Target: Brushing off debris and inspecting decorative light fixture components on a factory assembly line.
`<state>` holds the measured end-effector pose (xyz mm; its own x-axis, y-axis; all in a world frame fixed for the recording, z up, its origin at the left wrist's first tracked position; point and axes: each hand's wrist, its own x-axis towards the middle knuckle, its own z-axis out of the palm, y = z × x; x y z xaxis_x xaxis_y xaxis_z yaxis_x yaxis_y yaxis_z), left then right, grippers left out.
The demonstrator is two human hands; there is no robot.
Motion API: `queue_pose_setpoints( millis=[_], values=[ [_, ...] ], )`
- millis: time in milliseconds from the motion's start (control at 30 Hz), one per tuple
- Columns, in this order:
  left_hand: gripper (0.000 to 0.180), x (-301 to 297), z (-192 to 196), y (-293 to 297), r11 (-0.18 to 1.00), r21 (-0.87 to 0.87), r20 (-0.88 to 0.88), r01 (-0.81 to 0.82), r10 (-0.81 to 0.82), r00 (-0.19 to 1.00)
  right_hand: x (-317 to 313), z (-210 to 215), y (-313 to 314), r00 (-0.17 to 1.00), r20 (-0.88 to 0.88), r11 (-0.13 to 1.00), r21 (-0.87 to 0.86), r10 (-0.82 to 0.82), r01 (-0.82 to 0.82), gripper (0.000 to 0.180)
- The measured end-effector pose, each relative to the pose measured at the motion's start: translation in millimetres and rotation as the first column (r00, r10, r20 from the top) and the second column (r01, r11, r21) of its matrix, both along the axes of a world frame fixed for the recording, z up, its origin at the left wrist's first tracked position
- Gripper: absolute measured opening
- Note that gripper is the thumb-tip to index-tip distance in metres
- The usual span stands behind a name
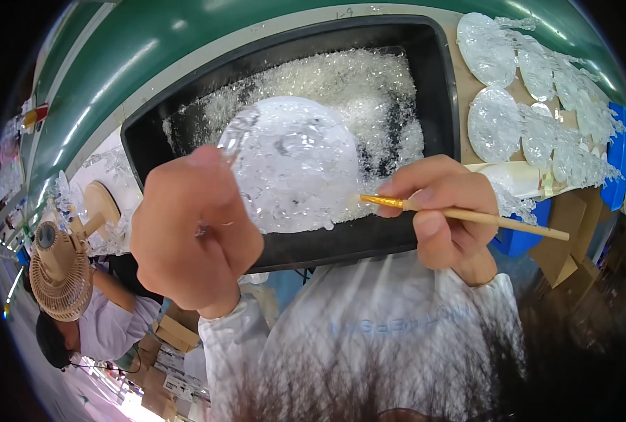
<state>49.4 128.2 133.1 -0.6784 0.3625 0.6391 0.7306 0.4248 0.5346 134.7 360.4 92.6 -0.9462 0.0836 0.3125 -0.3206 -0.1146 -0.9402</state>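
My left hand (193, 228) is closed, its thumb and fingers at the left edge of a clear round disc (299, 165) covered with clear bits. A small clear piece also shows between the curled fingers; how they grip the disc is partly hidden. My right hand (446, 207) pinches a thin paintbrush (478, 218) with a pale wooden handle and a gold-coloured ferrule. The brush tip is at the disc's lower right edge; whether it touches cannot be told. Beneath the disc lie loose clear granules (376, 77) in a black tray (436, 84).
Several clear discs with jagged clear parts (492, 123) lie in rows at the right. Blue bins (617, 158) and a cardboard box (573, 232) are beyond them. A beige fan (63, 271) stands at the left, near another person (112, 316) in pale clothes.
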Motion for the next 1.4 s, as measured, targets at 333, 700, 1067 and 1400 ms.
queue_pose_setpoints(
  millis=[333,700,1067,1400],
  values=[
    [0.025,-10,-3,-1,0.903,0.319,0.288,-0.287,0.196,0.937,17,-1,7,0.972,-0.234,0.952,-0.300,-0.016,-0.056,0.009],
    [0.030,-18,-8,-2,0.888,0.436,0.376,-0.147,-0.031,0.926,5,-9,11,0.950,-0.310,0.993,-0.116,-0.027,-0.009,0.030],
    [0.045,-6,-8,-7,0.944,0.277,0.211,-0.180,0.123,0.970,5,-6,6,0.979,-0.202,0.999,-0.003,-0.032,0.032,0.028],
    [0.025,-8,16,-3,0.994,0.009,0.049,0.108,-0.109,0.993,-3,-4,-4,0.921,-0.373,0.925,0.379,0.112,0.041,0.034]
  ],
)
